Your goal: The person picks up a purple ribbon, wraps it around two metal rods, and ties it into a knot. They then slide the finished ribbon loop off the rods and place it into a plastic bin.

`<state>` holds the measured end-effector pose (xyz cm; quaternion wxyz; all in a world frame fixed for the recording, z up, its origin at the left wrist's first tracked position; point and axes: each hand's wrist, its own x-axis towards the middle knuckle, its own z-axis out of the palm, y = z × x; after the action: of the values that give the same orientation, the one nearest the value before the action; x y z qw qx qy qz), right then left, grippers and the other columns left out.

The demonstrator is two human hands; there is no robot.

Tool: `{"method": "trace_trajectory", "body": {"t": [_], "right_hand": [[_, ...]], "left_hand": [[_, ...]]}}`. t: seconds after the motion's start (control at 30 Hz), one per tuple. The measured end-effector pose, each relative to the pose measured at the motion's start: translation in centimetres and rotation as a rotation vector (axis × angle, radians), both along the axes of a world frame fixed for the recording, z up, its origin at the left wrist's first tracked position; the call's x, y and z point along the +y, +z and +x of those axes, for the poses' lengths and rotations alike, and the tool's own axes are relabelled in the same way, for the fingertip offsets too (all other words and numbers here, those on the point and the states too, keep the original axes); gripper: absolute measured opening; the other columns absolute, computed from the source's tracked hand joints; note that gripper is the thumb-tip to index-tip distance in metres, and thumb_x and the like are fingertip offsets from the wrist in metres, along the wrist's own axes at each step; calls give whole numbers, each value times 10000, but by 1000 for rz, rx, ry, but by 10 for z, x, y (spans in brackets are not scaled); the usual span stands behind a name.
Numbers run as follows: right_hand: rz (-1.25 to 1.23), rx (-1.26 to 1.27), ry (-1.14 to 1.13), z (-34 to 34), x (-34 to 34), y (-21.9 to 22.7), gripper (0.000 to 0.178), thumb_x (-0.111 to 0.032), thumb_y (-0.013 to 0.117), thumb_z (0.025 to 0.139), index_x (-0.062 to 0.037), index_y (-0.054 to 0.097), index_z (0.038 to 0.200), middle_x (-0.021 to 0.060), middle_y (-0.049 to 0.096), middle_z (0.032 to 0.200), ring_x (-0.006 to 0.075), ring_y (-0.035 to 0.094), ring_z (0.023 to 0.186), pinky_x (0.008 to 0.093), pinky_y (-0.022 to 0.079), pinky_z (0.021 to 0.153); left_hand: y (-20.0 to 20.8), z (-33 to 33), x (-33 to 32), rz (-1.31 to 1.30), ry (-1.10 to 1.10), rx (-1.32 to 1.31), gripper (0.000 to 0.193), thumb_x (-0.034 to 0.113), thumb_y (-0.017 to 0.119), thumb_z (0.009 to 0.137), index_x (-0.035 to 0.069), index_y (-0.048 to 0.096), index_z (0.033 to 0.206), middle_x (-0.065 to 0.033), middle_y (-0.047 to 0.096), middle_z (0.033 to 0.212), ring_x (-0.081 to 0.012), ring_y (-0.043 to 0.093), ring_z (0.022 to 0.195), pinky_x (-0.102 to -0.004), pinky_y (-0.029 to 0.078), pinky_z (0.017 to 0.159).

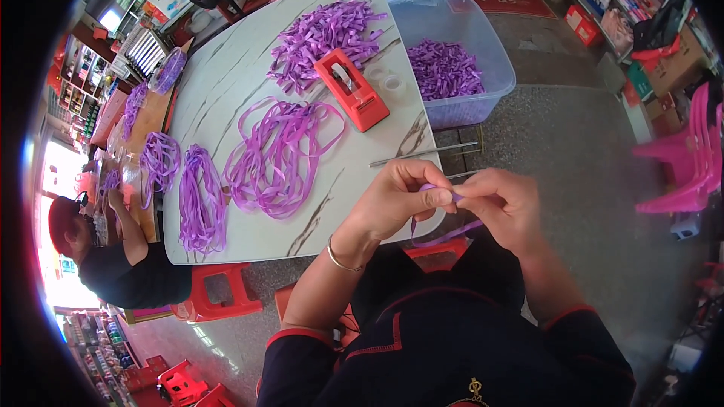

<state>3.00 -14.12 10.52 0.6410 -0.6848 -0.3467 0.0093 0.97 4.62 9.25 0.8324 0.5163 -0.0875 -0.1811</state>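
Note:
Just past the table's near right edge, my left hand (403, 200) and my right hand (498, 203) meet, both closed on one purple ribbon (446, 190). A loose length of it trails below my fingers. How the ribbon is folded between the fingertips is hidden. On the marble-patterned table (332, 188), a loose loop of purple ribbons (283, 154) lies left of my hands. Beyond stands a red tape dispenser (366, 105), with clear tape rolls (392, 83) beside it. A heap of short purple ribbon pieces (324, 41) is piled farther back.
A clear plastic tub (483, 45) of purple ribbon pieces stands right of the table. A metal rod (407, 154) crosses the table's edge. More ribbon bundles (200, 203) lie at left, near a seated person (128, 256). Red stools (222, 290) and pink chairs (686, 158) stand around.

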Motion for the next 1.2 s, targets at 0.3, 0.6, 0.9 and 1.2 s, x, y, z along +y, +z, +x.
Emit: {"method": "trace_trajectory", "body": {"t": [0.3,0.6,0.9,1.2], "right_hand": [[-110,90,-110,2,-4,-7,173,41,629,766,23,614,938,94,632,845,137,620,770,235,496,679],[-208,207,-104,5,-23,4,168,28,596,797,17,610,965,82,632,857,120,611,778,228,477,696],[-250,219,-138,5,-36,5,131,34,577,802,16,613,926,80,633,850,122,616,791,239,474,705],[-369,213,-193,8,-44,14,113,8,559,811,19,608,912,70,630,854,123,598,823,240,460,735]], "left_hand": [[-7,1,6,252,118,-123,124,109,621,828,-2,627,883,-61,633,728,-63,478,536,-189,381,479],[-11,0,11,333,-58,-113,176,65,503,887,-14,582,1023,-66,626,864,-99,568,754,-223,464,696],[-3,4,-6,225,-238,-163,225,42,493,886,-18,543,1096,-92,611,980,-141,569,937,-254,435,832],[-1,15,-31,346,-92,-398,137,112,563,869,6,646,896,-24,531,881,-104,509,821,-242,405,742]]}}
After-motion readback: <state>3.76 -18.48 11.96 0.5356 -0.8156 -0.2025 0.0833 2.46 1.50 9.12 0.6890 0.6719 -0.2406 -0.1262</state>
